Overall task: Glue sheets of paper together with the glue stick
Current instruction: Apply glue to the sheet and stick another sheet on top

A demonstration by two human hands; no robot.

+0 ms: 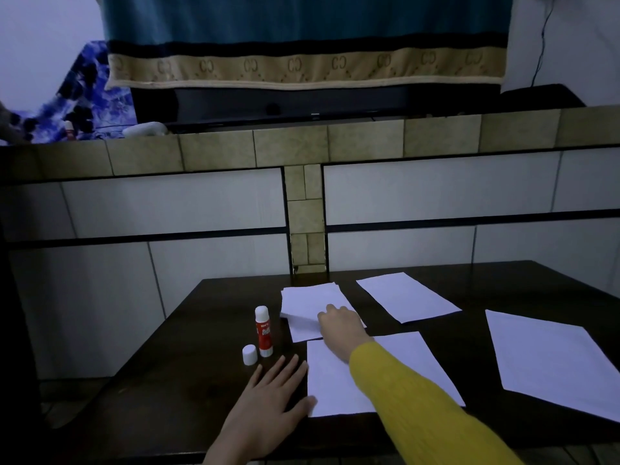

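Observation:
A red and white glue stick [263,331] stands upright and uncapped on the dark table [167,380], its white cap [249,354] beside it. My left hand [268,401] lies flat on the table, fingers straight, thumb touching the left edge of a white sheet [332,384]. My right hand [342,325], in a yellow sleeve, reaches across that sheet and grips the near edge of a small stack of white paper [312,300], lifting a corner. More white sheets lie at the back right [407,297] and far right [553,364].
The table stands against a tiled wall ledge [302,146]. On the ledge are a dark television base, a hanging teal and beige cloth [302,45], a blue patterned cloth and small items at the left.

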